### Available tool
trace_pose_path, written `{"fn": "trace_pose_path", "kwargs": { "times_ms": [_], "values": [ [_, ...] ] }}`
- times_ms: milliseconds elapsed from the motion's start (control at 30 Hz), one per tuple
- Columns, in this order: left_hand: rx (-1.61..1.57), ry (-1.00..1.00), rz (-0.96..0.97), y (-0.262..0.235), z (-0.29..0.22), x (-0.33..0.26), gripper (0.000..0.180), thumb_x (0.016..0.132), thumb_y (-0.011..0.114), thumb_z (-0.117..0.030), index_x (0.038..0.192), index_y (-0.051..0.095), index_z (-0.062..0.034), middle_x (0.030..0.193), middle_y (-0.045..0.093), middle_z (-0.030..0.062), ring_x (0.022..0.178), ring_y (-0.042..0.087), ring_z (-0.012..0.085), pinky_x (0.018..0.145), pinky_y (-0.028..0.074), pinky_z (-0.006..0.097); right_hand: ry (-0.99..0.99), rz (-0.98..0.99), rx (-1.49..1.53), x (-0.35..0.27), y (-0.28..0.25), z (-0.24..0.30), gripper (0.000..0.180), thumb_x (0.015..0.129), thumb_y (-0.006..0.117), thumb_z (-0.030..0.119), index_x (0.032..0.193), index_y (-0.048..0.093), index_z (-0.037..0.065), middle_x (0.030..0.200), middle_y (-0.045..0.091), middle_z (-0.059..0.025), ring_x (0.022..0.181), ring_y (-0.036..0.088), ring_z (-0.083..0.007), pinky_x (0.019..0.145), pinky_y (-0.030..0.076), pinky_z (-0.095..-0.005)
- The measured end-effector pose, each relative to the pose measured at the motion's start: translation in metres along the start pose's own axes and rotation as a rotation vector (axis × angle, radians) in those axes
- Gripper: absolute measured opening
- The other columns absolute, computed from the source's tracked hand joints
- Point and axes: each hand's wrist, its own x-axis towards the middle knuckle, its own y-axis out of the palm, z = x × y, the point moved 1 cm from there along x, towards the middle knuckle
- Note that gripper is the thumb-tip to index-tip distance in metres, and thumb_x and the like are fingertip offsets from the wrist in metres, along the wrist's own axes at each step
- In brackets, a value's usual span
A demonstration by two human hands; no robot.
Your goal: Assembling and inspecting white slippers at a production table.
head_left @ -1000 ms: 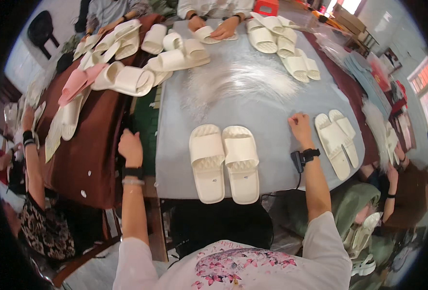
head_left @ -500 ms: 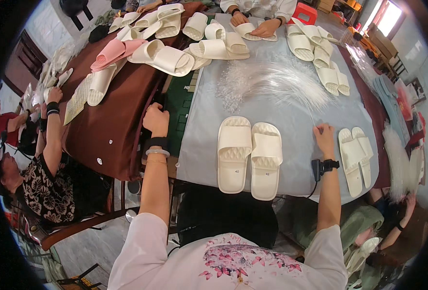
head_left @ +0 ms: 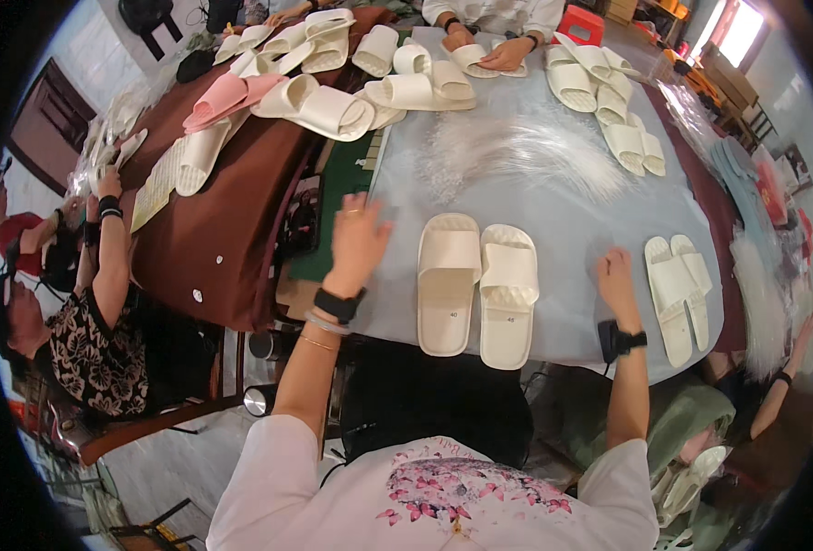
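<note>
A pair of cream slippers lies side by side in front of me, toes pointing away: a left slipper (head_left: 448, 286) and a right slipper (head_left: 508, 298). Just left of them, over the cloth's edge, my left hand (head_left: 359, 241) is open with its fingers spread, holding nothing. My right hand (head_left: 616, 285) is between that pair and a second pair of cream slippers (head_left: 671, 298) at the right. Its fingers are curled in; whatever they may hold is too small to make out. Beyond the front pair spreads a bundle of thin clear plastic strands (head_left: 535, 151).
A grey-blue cloth (head_left: 379, 285) covers my table. More cream slippers (head_left: 333, 112) and a pink pair (head_left: 227, 96) are heaped at the far left, near a brown cloth (head_left: 172, 262). Cream slippers (head_left: 572, 83) also stack far right. Across the table, a co-worker's hands (head_left: 503, 53) touch a slipper.
My left hand has moved right from the brown cloth's edge toward the front slippers, its fingers opening out. My right hand has shifted slightly nearer to me. The front slippers stay on the cloth.
</note>
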Motion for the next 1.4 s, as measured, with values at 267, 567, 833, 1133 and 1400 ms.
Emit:
{"fn": "trace_pose_path", "kwargs": {
  "times_ms": [267,567,833,1133,1400],
  "values": [
    [-0.283,0.304,0.240,-0.019,-0.115,-0.008,0.044,0.082,0.056,-0.025,0.120,0.047,-0.0045,0.129,0.040,0.0196,0.124,0.032,0.0339,0.099,0.028,0.045,0.474,-0.129,0.765,-0.080,-0.076,0.097,0.024,0.089,0.040,0.017,0.098,0.049,-0.003,0.113,0.046,-0.0130,0.091,0.051,-0.0187,0.079,0.042,-0.0306],
    [-0.424,0.335,0.333,-0.016,-0.134,-0.036,0.045,0.082,0.056,-0.024,0.121,0.046,-0.0024,0.131,0.038,0.0193,0.124,0.032,0.0344,0.099,0.029,0.047,0.553,-0.334,0.501,-0.124,-0.101,0.100,0.018,0.088,0.042,0.012,0.088,0.054,-0.002,0.092,0.056,-0.0064,0.076,0.052,-0.0134,0.073,0.042,-0.0249],
    [-0.338,0.268,0.240,-0.030,-0.109,-0.024,0.047,0.082,0.056,-0.021,0.122,0.043,-0.0010,0.130,0.039,0.0199,0.122,0.035,0.0343,0.098,0.032,0.041,0.388,-0.226,0.685,-0.122,-0.071,0.162,0.010,0.089,0.046,0.008,0.086,0.051,0.000,0.097,0.057,-0.0080,0.075,0.053,-0.0098,0.071,0.043,-0.0243],
    [0.031,0.295,0.544,0.091,-0.124,0.093,0.046,0.089,0.036,-0.029,0.131,0.034,-0.0093,0.140,0.025,0.0136,0.127,0.028,0.0340,0.097,0.028,0.055,-0.005,-0.196,1.115,-0.133,-0.081,0.242,0.007,0.087,0.034,0.001,0.083,0.038,0.002,0.097,0.057,-0.0258,0.079,0.060,-0.0266,0.074,0.047,-0.0330],
    [0.106,0.263,0.740,0.102,-0.097,0.119,0.050,0.088,0.039,-0.030,0.134,0.029,-0.0110,0.145,0.013,0.0084,0.132,0.016,0.0292,0.101,0.023,0.054,0.079,-0.701,1.688,-0.168,-0.120,0.218,0.027,0.091,0.044,0.028,0.082,0.029,0.009,0.047,0.044,-0.0056,0.039,0.045,-0.0122,0.036,0.035,-0.0206]
  ]
}}
